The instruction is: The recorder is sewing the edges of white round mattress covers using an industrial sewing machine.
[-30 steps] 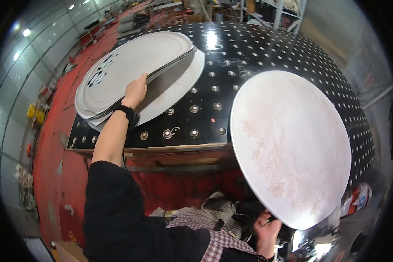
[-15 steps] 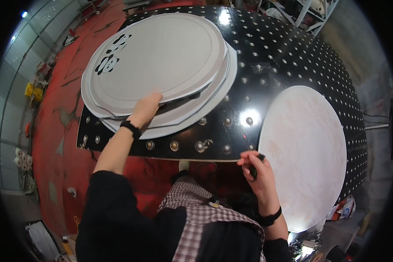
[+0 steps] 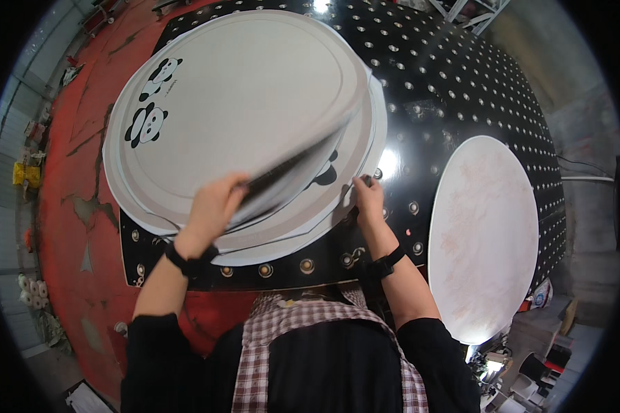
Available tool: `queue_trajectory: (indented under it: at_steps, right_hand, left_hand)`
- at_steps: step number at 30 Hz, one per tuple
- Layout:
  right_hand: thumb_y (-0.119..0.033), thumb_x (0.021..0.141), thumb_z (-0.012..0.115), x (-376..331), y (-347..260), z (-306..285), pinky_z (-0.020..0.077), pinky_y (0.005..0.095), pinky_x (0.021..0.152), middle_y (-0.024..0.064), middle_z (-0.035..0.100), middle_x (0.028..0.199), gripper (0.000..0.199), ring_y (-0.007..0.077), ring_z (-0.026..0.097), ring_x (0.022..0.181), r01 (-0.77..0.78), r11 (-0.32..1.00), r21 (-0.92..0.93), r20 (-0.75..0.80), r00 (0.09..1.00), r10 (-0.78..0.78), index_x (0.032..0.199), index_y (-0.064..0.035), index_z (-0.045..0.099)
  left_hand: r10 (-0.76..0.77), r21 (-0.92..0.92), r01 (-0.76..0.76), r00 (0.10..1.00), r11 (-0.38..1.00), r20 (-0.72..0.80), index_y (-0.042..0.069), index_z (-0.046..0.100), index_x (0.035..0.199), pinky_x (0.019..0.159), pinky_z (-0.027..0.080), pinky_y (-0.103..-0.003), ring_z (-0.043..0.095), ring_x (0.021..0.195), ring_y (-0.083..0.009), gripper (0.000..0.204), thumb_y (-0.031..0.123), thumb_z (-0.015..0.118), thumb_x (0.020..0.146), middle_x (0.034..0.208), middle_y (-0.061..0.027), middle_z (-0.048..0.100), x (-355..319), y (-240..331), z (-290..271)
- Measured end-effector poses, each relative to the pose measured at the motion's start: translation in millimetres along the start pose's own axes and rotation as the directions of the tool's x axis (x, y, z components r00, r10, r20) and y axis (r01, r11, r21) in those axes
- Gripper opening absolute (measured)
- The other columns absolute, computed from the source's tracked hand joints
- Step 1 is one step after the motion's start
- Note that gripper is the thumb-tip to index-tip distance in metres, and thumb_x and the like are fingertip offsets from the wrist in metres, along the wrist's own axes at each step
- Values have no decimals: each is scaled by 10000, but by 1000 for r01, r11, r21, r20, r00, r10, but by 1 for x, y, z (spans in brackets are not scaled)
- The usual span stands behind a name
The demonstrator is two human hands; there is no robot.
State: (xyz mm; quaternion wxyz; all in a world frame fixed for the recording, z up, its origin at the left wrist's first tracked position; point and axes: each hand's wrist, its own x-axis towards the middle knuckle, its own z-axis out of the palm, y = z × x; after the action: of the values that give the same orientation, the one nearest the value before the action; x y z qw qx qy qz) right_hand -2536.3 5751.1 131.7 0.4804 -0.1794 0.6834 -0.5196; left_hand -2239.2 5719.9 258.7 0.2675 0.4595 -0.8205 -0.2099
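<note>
A stack of round, light grey mats lies in front of me. The top mat (image 3: 241, 103) carries two printed pandas near its left rim. My left hand (image 3: 212, 210) is closed on its near edge and bends that edge up, so a dark underside shows. Beneath it, the lower mat (image 3: 275, 224) is partly uncovered, with a black printed patch at its right. By the stack's right edge, my right hand (image 3: 370, 203) is closed around a small dark object (image 3: 366, 180), too small to name. I cannot tell whether that hand touches the mat edge.
The black table (image 3: 427, 76) is studded with rows of metal balls. At its right stands a round white platform (image 3: 486, 227) with brownish smudges. Red, worn floor (image 3: 83, 241) runs along the left. A metal shelf (image 3: 472, 14) stands at the far right.
My left hand has raised the top mat's near edge, which was lower before. My right hand has moved up and left, from the table's front edge to the stack's right side.
</note>
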Motion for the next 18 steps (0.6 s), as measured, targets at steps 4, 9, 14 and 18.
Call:
queue_trajectory:
  at_steps: [4, 9, 14, 18]
  right_hand:
    - [-193, 760, 665, 1, -38, 9, 269, 203, 425, -37, 513, 626, 202, 47, 389, 482, -33, 999, -36, 138, 990, 38, 852, -29, 591]
    - [-150, 769, 657, -22, -134, 44, 351, 213, 483, -1, 579, 661, 158, 67, 470, 541, 265, 964, 0, 345, 905, -249, 812, -7, 606]
    - [-147, 766, 624, -37, -147, 17, 368, 173, 527, -15, 587, 749, 190, 45, 517, 622, 168, 983, 73, 319, 930, -183, 915, -32, 601]
    - [-163, 740, 644, -1, -72, -22, 314, 189, 486, -31, 536, 655, 173, 53, 447, 546, 108, 976, -190, 377, 926, -29, 864, -51, 602]
  left_hand:
    - [-336, -303, 505, 817, 808, 468, -11, 611, 927, 593, 483, -298, 635, 698, -209, 332, 295, 486, 904, 833, -157, 643, -63, 5, -9]
    - [-342, -735, 529, 658, -423, 671, -72, 225, 1348, 896, 457, -432, 489, 1127, -387, 1029, 767, 287, 756, 1282, -292, 410, -161, -37, 4]
    - [-753, -907, -220, 643, -359, 142, -13, 293, 1332, 1058, 236, -466, 322, 1268, -330, 838, 628, 447, 814, 1366, -175, 356, -154, -107, -42]
    - [-855, -991, 45, 503, -125, 130, 16, 460, 1204, 968, 369, -437, 487, 1124, -292, 443, 280, 559, 864, 1190, -137, 529, -145, -149, -28]
